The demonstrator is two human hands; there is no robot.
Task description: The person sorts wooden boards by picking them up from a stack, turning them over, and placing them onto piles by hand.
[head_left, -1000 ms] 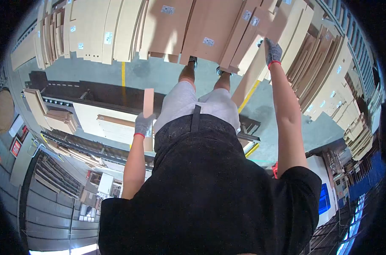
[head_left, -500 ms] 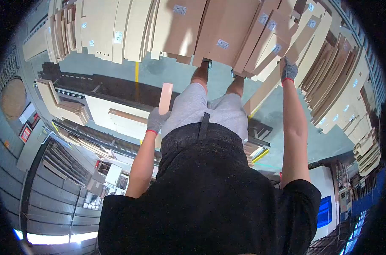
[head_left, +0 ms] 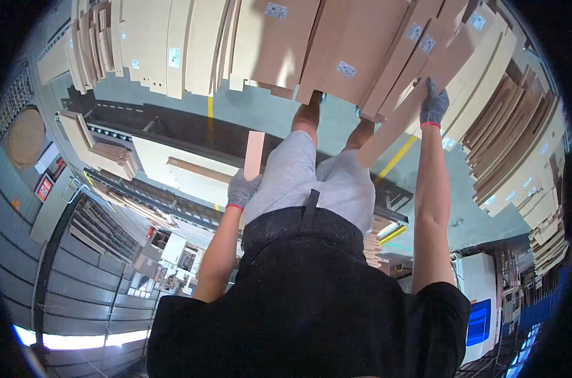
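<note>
My left hand (head_left: 243,189), in a grey glove with a red cuff, is closed on a short light-brown board (head_left: 254,154) beside my left thigh. My right hand (head_left: 434,106), gloved the same way, is raised at the upper right and grips the edge of a long brown board (head_left: 396,123). That board slants from the upper right down towards my right knee. Behind it stand wide brown panels (head_left: 355,47) with white labels, side by side. The fingertips of my left hand are partly hidden by the short board.
A dark roller conveyor (head_left: 172,133) runs at the left, with stacked boards (head_left: 97,151) and a pale panel (head_left: 157,160) by it. More upright boards (head_left: 509,126) stand at the right. Yellow lines (head_left: 396,159) mark the floor. A white machine (head_left: 478,271) is at the lower right.
The view has shifted. The long board in my right hand now slants out in front of the standing panels, lower than before. My left hand still holds the short board.
</note>
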